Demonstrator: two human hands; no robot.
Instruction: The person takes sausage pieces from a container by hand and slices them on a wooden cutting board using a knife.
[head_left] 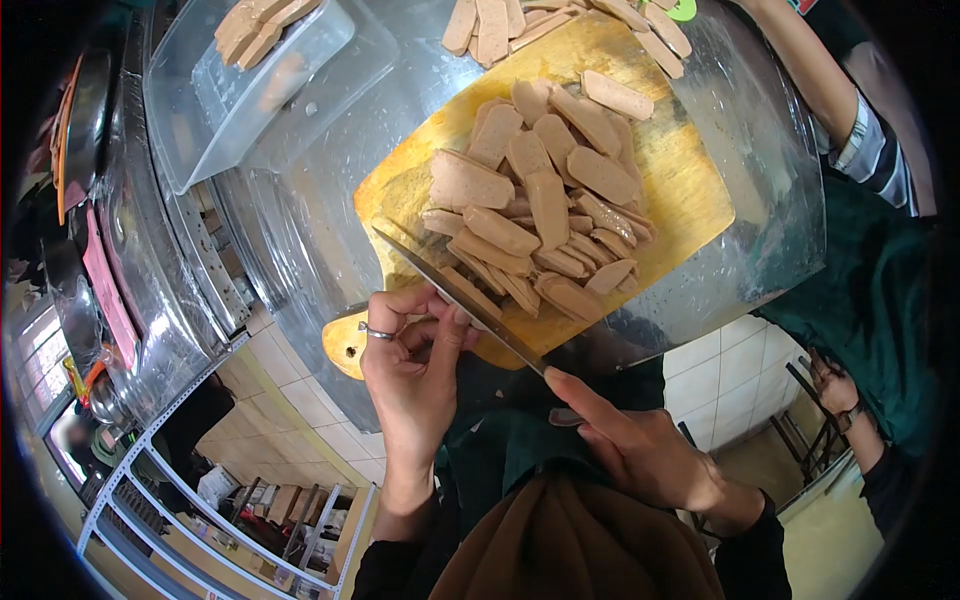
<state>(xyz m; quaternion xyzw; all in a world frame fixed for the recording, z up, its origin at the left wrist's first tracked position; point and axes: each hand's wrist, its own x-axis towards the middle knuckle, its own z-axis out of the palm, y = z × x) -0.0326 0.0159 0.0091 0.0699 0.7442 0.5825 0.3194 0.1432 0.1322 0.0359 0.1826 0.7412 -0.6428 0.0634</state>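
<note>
A long narrow knife (455, 292) slants across the near edge of the yellow cutting board (690, 170). My right hand (640, 450) is closed on its handle, the index finger stretched along the back of the blade. My left hand (412, 370), with a ring on one finger, is closed beside the blade, thumb and fingertips pinched together against it; whether anything small is between them is hidden. On the board, just beyond both hands, lies a heap of flat, oval, pinkish-brown slices (548, 200). The knife tip points to the upper left.
A clear plastic tub (215, 130) with some slices stands at the upper left. More slices (490, 28) lie beyond the board on the metal table (320, 215). Another person's arm (815, 75) reaches in at the upper right; a person's hand (833, 385) is at the right.
</note>
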